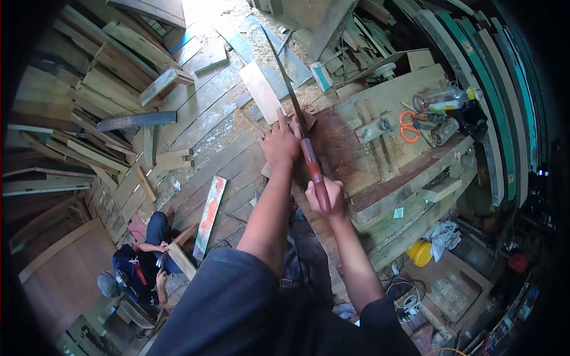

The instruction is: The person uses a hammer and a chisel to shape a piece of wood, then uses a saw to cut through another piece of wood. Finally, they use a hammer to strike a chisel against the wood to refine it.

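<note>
My right hand (326, 196) is closed round the reddish-brown handle of a handsaw (313, 163). Its long narrow blade points away from me, across the near end of a pale wooden board (261, 89). My left hand (281, 142) grips that end of the board beside the blade, index finger stretched along the wood and thumb close to the saw. The board sticks out past the left edge of a wooden workbench (350, 148). My left palm hides the board's near end.
On the bench lie orange-handled scissors (409, 127), a clear bottle (439, 99) and a wooden block (373, 129). Lower left, another person (139, 267) handles a piece of wood. Planks (113, 65) lean at the left; a yellow bucket (419, 253) stands below the bench.
</note>
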`<state>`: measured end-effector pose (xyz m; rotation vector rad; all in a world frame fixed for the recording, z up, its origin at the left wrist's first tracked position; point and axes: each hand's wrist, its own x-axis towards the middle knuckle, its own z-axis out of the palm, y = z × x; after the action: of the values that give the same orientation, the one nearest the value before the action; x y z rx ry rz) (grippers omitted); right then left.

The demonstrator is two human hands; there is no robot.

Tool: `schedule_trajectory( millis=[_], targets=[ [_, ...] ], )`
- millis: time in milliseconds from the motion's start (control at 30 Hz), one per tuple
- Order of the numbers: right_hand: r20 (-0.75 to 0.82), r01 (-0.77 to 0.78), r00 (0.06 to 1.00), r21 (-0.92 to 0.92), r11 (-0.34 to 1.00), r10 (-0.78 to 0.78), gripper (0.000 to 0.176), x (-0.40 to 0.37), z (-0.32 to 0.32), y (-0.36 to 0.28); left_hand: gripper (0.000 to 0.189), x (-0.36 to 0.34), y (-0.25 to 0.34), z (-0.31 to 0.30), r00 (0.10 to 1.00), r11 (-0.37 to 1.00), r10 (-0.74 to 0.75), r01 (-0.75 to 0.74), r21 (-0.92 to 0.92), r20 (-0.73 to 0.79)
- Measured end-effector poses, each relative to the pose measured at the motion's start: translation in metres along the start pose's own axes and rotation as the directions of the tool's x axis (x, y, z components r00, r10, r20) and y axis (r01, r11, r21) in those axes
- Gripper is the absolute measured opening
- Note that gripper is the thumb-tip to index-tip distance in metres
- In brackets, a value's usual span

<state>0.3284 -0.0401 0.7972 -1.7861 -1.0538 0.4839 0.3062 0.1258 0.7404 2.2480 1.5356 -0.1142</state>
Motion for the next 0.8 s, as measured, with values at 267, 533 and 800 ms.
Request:
schedule_trajectory(
  millis=[267,533,800],
  targets=[
    [0.075,0.213,0.972,-0.683,0.699,-0.223,0.007,-0.226,-0.039,-0.024,0.064,0.000,0.003,0.002,0.999,0.999,-0.013,0.012,-0.030,-0.031],
    [-0.130,-0.289,0.944,0.113,0.951,0.303,0.018,-0.064,-0.023,-0.032,0.064,0.000,0.004,-0.001,1.000,1.000,-0.011,0.012,-0.011,0.014],
    [-0.066,-0.394,0.914,0.095,0.914,0.401,0.005,-0.108,-0.019,-0.042,0.063,0.001,0.007,-0.006,0.998,0.999,-0.043,0.044,-0.024,0.051]
  ],
)
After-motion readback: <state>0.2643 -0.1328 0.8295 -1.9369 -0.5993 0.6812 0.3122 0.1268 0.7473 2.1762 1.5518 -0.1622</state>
